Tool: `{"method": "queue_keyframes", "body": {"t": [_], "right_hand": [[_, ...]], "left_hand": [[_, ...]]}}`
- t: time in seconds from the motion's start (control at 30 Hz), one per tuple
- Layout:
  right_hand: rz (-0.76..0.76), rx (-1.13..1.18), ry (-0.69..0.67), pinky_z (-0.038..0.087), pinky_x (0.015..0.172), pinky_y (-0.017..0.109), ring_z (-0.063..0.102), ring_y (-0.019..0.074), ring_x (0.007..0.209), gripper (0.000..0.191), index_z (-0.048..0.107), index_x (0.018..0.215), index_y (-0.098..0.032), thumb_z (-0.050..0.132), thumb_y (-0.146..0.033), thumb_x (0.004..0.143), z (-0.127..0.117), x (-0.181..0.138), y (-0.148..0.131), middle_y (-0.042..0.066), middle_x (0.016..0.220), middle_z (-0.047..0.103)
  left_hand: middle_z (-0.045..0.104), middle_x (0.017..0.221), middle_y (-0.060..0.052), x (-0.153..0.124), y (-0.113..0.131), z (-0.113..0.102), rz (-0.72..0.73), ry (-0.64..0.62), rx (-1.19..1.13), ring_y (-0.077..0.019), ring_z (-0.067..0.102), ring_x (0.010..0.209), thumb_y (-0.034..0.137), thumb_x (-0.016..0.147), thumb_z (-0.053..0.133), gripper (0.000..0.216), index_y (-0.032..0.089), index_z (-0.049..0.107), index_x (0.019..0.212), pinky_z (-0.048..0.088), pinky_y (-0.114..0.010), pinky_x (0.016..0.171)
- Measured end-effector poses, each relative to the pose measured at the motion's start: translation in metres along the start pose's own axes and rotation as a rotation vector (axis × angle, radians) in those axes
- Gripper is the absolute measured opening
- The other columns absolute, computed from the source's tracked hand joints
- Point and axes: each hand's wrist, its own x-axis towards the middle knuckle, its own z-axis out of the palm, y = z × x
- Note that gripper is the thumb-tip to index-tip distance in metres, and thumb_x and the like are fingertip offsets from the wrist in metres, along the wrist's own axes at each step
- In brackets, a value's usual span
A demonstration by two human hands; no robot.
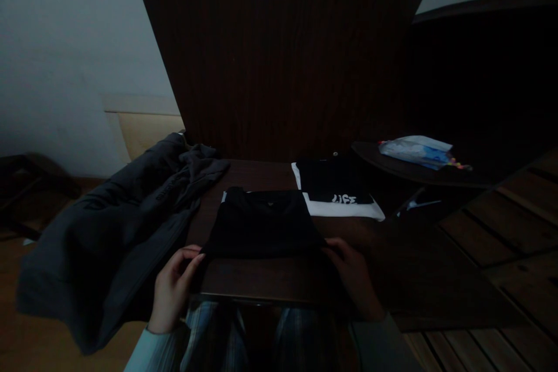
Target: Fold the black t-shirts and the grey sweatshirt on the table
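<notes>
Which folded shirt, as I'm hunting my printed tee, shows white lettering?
The far shirt, right of centre, edged in white; the nearer shirt is plain black.

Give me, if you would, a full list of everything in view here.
Folded black cloth garment: one, black, table centre.
Folded black T-shirt with white lettering: one, black and white, behind it, to the right.
Rumpled grey jacket: one, dark grey, draped over table's left side.
Crinkled plastic packet: one, white-blue, on round dark shelf at right.
Dark wooden table: one, brown, under the clothes.
Left hand: one, pinching garment's near-left corner.
Right hand: one, at its near-right corner.
</notes>
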Motion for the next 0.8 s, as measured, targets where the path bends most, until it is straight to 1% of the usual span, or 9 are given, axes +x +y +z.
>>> {"method": "queue_keyframes", "body": {"t": [0.23,0.33,0.4,0.47,0.57,0.67,0.8], "right_hand": [[-0.053,-0.038,0.085,0.045,0.072,0.029,0.059,0.0202,0.079,0.018,0.062,0.072,-0.021,0.055,-0.037,0.069,-0.0008,0.0006,0.0004,0.003,0.08,0.064],[-0.05,-0.041,0.09,0.045,0.073,0.03,0.058,0.0203,0.08,0.018,0.061,0.073,-0.021,0.055,-0.038,0.07,-0.0009,0.0014,0.0041,0.004,0.081,0.062],[-0.068,-0.024,0.05,0.045,0.077,0.031,0.058,0.0206,0.084,0.02,0.061,0.075,-0.021,0.056,-0.039,0.07,-0.0007,0.0025,0.0068,0.004,0.084,0.062],[-0.103,-0.006,-0.028,0.044,0.081,0.031,0.057,0.0204,0.087,0.02,0.061,0.076,-0.02,0.056,-0.039,0.07,-0.0004,0.0036,0.0085,0.005,0.088,0.062],[-0.156,-0.002,-0.132,0.044,0.082,0.03,0.057,0.0192,0.086,0.02,0.06,0.076,-0.019,0.057,-0.038,0.071,-0.0001,0.0041,0.0078,0.005,0.088,0.061],[-0.175,-0.007,-0.138,0.044,0.079,0.029,0.057,0.0187,0.084,0.021,0.06,0.075,-0.019,0.056,-0.039,0.072,-0.0001,0.0036,0.0049,0.005,0.085,0.061],[-0.168,-0.015,-0.147,0.044,0.075,0.028,0.057,0.0182,0.08,0.023,0.06,0.071,-0.018,0.054,-0.041,0.074,0.0003,0.0036,0.0024,0.004,0.08,0.06]], "left_hand": [[0.063,0.079,-0.006,-0.0009,0.0,0.0031,-0.059,0.015,-0.044,-0.0207,0.06,0.078,0.059,0.054,0.063,0.044,0.016,0.056,0.059,0.048,-0.032,0.073],[0.063,0.077,-0.005,-0.0007,0.0003,0.0038,-0.059,0.005,-0.044,-0.02,0.06,0.076,0.06,0.054,0.063,0.045,0.016,0.056,0.058,0.048,-0.031,0.07],[0.064,0.077,-0.005,0.0,0.0009,0.0027,-0.066,-0.037,-0.023,-0.0198,0.06,0.074,0.061,0.053,0.063,0.046,0.016,0.057,0.059,0.049,-0.03,0.067],[0.063,0.076,-0.005,0.0009,0.002,0.0006,-0.066,-0.099,0.024,-0.0197,0.06,0.073,0.062,0.053,0.062,0.046,0.017,0.057,0.058,0.049,-0.03,0.067],[0.061,0.068,-0.002,0.0019,0.004,-0.0029,-0.064,-0.193,0.097,-0.0177,0.058,0.067,0.062,0.054,0.062,0.045,0.018,0.058,0.059,0.048,-0.028,0.062],[0.057,0.061,0.001,0.0023,0.006,-0.0042,-0.067,-0.227,0.12,-0.0148,0.054,0.058,0.061,0.056,0.06,0.044,0.018,0.059,0.067,0.045,-0.025,0.054],[0.059,0.063,0.0,0.0021,0.0068,-0.0007,-0.075,-0.214,0.139,-0.0139,0.053,0.057,0.064,0.059,0.056,0.047,0.018,0.059,0.067,0.043,-0.023,0.053]]}}
